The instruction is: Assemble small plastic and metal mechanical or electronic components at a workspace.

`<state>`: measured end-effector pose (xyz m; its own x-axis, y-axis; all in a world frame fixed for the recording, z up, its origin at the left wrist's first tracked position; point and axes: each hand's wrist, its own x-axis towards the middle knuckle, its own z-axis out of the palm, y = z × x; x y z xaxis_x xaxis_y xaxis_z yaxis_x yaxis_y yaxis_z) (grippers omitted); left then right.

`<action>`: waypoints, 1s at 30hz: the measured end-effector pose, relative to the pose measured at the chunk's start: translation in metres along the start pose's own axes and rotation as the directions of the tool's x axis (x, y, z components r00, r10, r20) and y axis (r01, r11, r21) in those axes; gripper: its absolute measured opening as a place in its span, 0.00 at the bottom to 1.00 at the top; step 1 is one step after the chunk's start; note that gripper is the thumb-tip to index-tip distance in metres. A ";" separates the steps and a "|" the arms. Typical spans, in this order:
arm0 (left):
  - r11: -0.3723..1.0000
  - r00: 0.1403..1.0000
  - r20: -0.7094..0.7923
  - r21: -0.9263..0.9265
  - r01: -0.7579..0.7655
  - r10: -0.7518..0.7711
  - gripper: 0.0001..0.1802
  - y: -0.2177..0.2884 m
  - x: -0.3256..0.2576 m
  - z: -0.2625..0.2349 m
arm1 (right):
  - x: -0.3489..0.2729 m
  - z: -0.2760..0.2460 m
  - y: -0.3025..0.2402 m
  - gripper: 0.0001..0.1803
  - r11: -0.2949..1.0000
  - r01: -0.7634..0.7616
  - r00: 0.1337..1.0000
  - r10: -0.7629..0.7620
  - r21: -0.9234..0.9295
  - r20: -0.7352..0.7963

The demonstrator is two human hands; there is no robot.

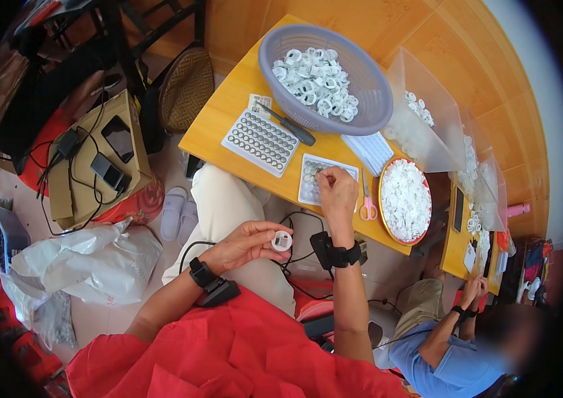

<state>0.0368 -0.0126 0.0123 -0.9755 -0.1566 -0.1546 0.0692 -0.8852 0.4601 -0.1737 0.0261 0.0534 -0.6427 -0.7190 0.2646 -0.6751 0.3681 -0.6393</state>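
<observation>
My left hand [249, 244] pinches a small round white plastic casing [281, 241] above my lap, its face with a dark square opening turned up. Over a white tray [307, 196] at the table's near edge, my right hand [338, 192] has thumb and fingertips together; whatever they hold is too small to make out. Silvery button cells [311, 171] sit in that tray, partly covered by the hand. To its left lies a fuller tray of button cells [261, 142], a dark-handled screwdriver [298, 131] along its far corner.
A grey-purple basket [378, 109] of white casings stands at the back. Right of my hand are pink-handled scissors [368, 209] and a round tray heaped with small white parts [404, 199]. Clear bins [427, 86] line the wall. Another person [447, 338] works at the right.
</observation>
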 end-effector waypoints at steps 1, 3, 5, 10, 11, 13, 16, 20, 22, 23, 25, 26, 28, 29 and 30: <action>1.000 1.000 -0.003 -0.003 -0.003 0.003 0.22 0.001 0.000 -0.001 | 0.001 0.001 -0.001 0.03 0.999 0.019 1.000 -0.019 -0.037 0.011; 1.000 1.000 0.013 -0.004 0.005 -0.005 0.22 0.001 0.000 -0.002 | 0.001 0.004 -0.002 0.02 0.997 0.065 0.998 -0.065 -0.031 0.019; 1.000 1.000 0.010 -0.010 -0.013 0.013 0.22 -0.001 0.001 -0.002 | 0.000 0.004 -0.004 0.02 0.993 0.111 0.994 -0.110 -0.028 0.025; 1.000 1.000 0.009 -0.016 -0.026 0.026 0.22 -0.003 0.000 -0.004 | -0.004 0.007 -0.011 0.04 0.987 0.151 0.988 -0.151 -0.045 0.017; 1.000 1.000 0.012 -0.018 -0.024 0.024 0.22 -0.002 0.000 -0.004 | -0.004 0.007 -0.011 0.04 0.987 0.151 0.988 -0.151 -0.045 0.018; 1.000 1.000 0.013 -0.021 -0.023 0.023 0.22 -0.002 -0.001 -0.002 | -0.004 0.008 -0.013 0.04 0.984 0.169 0.986 -0.169 -0.051 0.014; 0.999 1.000 -0.016 -0.023 -0.023 0.023 0.19 -0.004 -0.001 0.000 | -0.011 0.000 -0.015 0.04 0.987 0.111 0.993 -0.105 0.113 -0.055; 0.996 0.996 0.005 -0.026 -0.085 0.085 0.17 -0.007 0.002 -0.003 | -0.037 -0.026 -0.038 0.04 0.945 -0.032 0.999 0.027 0.326 0.019; 0.995 0.995 0.002 -0.027 -0.100 0.100 0.17 -0.008 0.002 -0.005 | -0.059 -0.030 -0.045 0.05 0.931 -0.013 0.997 -0.017 0.364 0.078; 0.995 0.995 -0.016 -0.004 -0.102 0.102 0.18 -0.008 0.003 -0.005 | -0.068 -0.033 -0.047 0.05 0.917 0.010 0.991 -0.063 0.399 0.121; 0.995 0.995 -0.036 0.017 -0.097 0.098 0.19 -0.009 0.005 -0.003 | -0.082 -0.037 -0.058 0.06 0.927 0.040 0.988 -0.092 0.374 0.122; 0.995 0.994 -0.036 0.015 -0.104 0.104 0.19 -0.008 0.005 -0.002 | -0.087 -0.037 -0.061 0.07 0.933 0.079 0.984 -0.129 0.351 0.123; 0.994 0.994 -0.038 0.014 -0.105 0.106 0.18 -0.008 0.005 -0.001 | -0.095 -0.034 -0.061 0.07 0.936 0.104 0.985 -0.144 0.336 0.098; 0.994 0.994 -0.028 0.022 -0.107 0.107 0.18 -0.007 0.005 -0.001 | -0.097 -0.032 -0.060 0.08 0.938 0.136 0.983 -0.167 0.319 0.071; 0.994 0.994 -0.018 0.031 -0.110 0.110 0.18 -0.007 0.004 -0.001 | -0.099 -0.030 -0.059 0.08 0.938 0.133 0.984 -0.164 0.320 0.073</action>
<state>0.0325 -0.0075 0.0075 -0.9579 -0.2612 -0.1188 0.1693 -0.8488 0.5009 -0.0811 0.0938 0.0865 -0.4953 -0.8105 0.3127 -0.6023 0.0610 -0.7959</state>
